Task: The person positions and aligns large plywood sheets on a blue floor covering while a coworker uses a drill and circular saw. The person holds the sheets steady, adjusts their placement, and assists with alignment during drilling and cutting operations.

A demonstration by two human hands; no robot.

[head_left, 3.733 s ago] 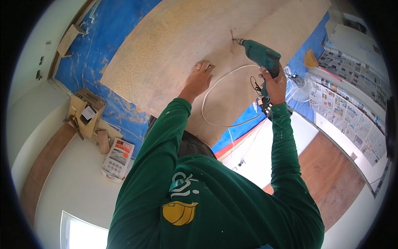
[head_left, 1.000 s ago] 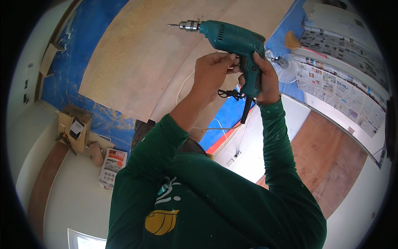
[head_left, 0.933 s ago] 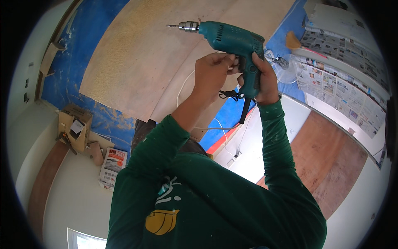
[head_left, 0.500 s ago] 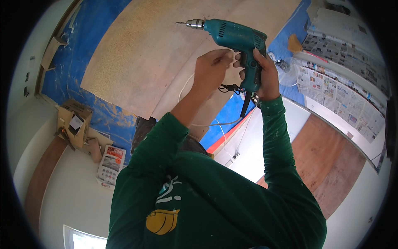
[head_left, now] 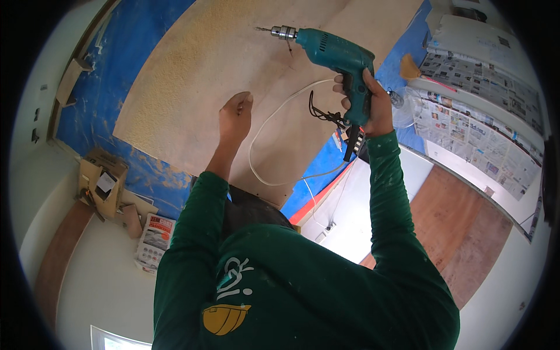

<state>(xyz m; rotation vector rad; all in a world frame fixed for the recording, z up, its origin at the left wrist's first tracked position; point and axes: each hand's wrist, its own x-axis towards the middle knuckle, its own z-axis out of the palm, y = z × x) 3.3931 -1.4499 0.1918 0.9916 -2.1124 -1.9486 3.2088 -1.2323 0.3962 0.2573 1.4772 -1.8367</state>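
Observation:
My right hand (head_left: 380, 108) is wrapped around the grip of a teal power drill (head_left: 335, 51). The drill lies level, its metal chuck (head_left: 284, 32) and thin drill bit (head_left: 262, 28) pointing left. A black cord tie (head_left: 328, 118) dangles beside the handle's base, and a pale cord (head_left: 252, 149) loops below. Apart from the drill, to its lower left, my left hand (head_left: 236, 118) hovers over a wooden board (head_left: 192, 99). Its fingers are curled closed; whatever they may hold is too small to make out.
Sawdust (head_left: 163, 87) covers the board's left side. Blue sheeting (head_left: 93, 111) lies around it. A cardboard box (head_left: 104, 181) and a printed white bag (head_left: 154, 239) stand at left. Newspaper-covered steps (head_left: 466, 122) and a brush (head_left: 410, 67) are at right.
My left hand has drawn away from the drill's trigger area, down and to the left. The drill has shifted slightly right and tilted a little, still in my right hand.

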